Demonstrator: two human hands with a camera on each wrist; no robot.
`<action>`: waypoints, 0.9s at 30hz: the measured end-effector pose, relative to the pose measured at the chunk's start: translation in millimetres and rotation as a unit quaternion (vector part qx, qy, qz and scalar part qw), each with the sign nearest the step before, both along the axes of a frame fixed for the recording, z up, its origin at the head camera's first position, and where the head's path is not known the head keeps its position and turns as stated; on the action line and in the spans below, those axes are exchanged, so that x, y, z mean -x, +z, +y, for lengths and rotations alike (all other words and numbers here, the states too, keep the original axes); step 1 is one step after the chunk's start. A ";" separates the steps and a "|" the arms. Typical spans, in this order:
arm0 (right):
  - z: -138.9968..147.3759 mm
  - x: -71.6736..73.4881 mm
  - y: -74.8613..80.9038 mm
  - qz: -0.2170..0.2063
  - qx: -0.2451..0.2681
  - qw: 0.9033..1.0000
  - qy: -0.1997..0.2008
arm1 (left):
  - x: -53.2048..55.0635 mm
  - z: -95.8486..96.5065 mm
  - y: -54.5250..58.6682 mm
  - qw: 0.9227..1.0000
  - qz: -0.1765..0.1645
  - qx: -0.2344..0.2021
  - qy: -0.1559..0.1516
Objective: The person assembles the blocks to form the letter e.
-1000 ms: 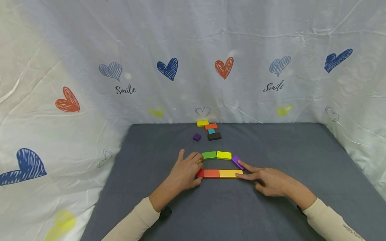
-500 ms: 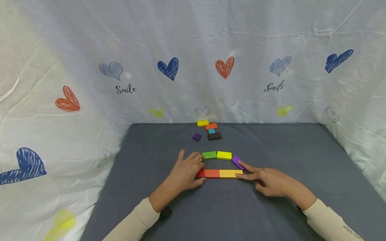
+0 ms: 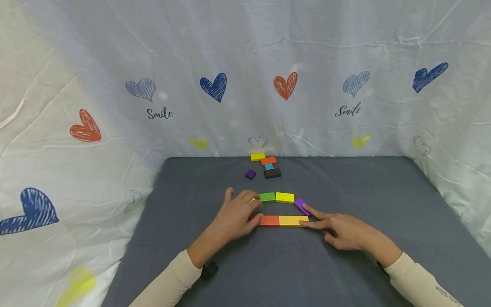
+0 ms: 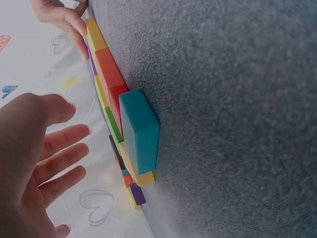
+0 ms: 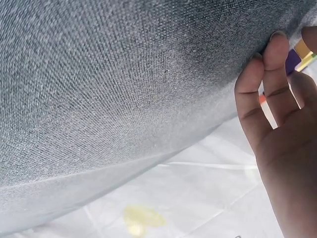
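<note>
My left hand [image 3: 235,218] hovers with spread fingers over the left end of a ring of wooden blocks. The left wrist view shows its fingers apart from a teal block [image 4: 141,130] standing at that end, against the red block [image 4: 117,105]. Light yellow block [image 4: 144,177] lies behind the teal one. Extended fingers of my right hand [image 3: 347,232] rest on the purple block [image 3: 301,205] and the yellow-orange block [image 3: 292,221]. An orange-red block [image 3: 269,221] joins the front row. Green block [image 3: 267,197] and yellow block [image 3: 285,198] form the back row.
Farther back on the grey cloth [image 3: 345,183] lie a dark purple block [image 3: 250,174], a black block [image 3: 272,173], a small blue block [image 3: 269,166], an orange block [image 3: 268,160] and a yellow block [image 3: 258,157]. A heart-printed curtain [image 3: 245,115] hangs behind.
The left hand has shifted slightly to the right and its thumb has come up from the front of the row onto or above the red block. The right hand and blocks look still.
</note>
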State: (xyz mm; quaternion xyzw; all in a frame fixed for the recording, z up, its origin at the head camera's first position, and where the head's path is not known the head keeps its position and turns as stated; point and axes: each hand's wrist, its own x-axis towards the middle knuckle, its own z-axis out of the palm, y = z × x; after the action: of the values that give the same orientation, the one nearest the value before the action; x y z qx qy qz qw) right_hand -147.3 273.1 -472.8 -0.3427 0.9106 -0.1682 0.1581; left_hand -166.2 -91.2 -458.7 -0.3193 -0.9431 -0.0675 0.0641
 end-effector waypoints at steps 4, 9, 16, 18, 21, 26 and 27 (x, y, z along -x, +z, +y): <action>-0.4 0.1 0.7 -0.002 -0.001 1.000 -0.001 | 2.0 -0.2 0.4 1.000 0.024 -0.012 -0.001; -0.4 -0.1 1.3 0.000 -0.002 1.000 -0.001 | 4.2 0.1 0.1 0.999 0.035 -0.021 -0.007; -0.9 -0.1 2.5 -0.002 -0.001 1.000 0.002 | 10.4 1.6 2.1 0.998 0.043 -0.037 -0.018; -1.1 -0.3 2.8 -0.002 0.001 1.000 0.003 | 13.4 2.7 3.2 0.998 0.046 -0.035 -0.026; -1.2 -0.1 2.6 -0.001 0.004 1.000 0.005 | 19.3 5.1 6.3 0.998 0.036 -0.034 -0.034; -0.4 0.2 0.2 -0.001 0.007 1.000 0.007 | 33.4 9.0 16.3 0.999 0.022 -0.015 -0.036; -0.3 0.0 -0.2 0.000 0.006 1.000 0.007 | 36.8 9.7 18.3 0.999 0.022 -0.008 -0.037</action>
State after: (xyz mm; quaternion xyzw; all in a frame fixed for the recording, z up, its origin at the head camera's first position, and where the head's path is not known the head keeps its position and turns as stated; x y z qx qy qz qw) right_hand -147.2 272.8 -473.0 -0.3496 0.9072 -0.1732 0.1573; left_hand -203.1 -81.5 -440.4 -0.3545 -0.9286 -0.0701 0.0848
